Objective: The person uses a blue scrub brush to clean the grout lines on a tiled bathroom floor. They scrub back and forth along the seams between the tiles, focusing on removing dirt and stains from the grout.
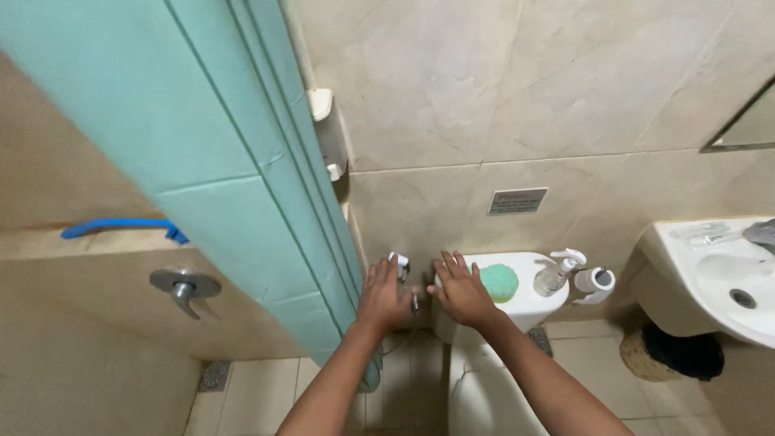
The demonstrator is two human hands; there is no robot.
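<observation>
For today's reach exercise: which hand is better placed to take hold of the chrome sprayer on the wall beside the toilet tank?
Probably the left hand: it lies right by the sprayer. The right hand rests on the tank, farther off.

1. Walls: large beige tiles (500,89), glossy, with grey grout lines.
2. Floor: pale square tiles (593,355); round drain (215,375) at left.
3. Teal shower curtain (202,137) hangs diagonally.
4. White basin (686,282) at right; mirror corner (747,125) above.
</observation>
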